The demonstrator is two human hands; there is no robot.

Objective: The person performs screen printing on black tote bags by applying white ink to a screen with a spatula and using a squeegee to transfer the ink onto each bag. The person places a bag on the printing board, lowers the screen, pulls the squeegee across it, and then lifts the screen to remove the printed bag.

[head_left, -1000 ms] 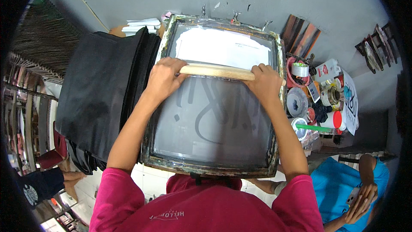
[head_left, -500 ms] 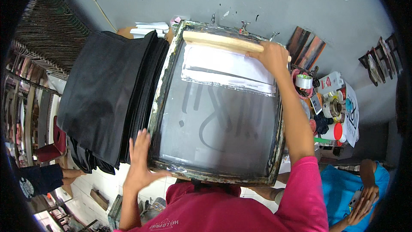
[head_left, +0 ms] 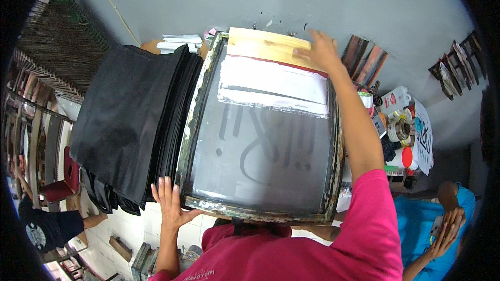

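Note:
A screen printing frame [head_left: 260, 212] with worn, paint-flecked edges lies before me. Its grey mesh carries a faint curving design, and a band of white ink [head_left: 273, 80] spreads across the far part. At the far edge a wide wooden squeegee [head_left: 265, 44] leans back, its broad face showing and a red strip along its lower edge. My right hand [head_left: 324, 52] is at the squeegee's right end, thumb against the face, other fingers stretched out above its top edge. My left hand [head_left: 172, 203] is open at the frame's near left corner, thumb along the edge, fingers near the black stack.
A tall stack of black bags or sheets [head_left: 122, 119] stands left of the frame. Cans, tape and bottles crowd a surface by a white container [head_left: 396, 99] at right. A seated person in blue [head_left: 432, 229] holds a phone; another person's dark clothing [head_left: 52, 229] shows at left.
The squeegee has tipped back, showing its broad face. My right hand's fingers have loosened from around it and stretched out. My left hand has come lower against the frame's corner.

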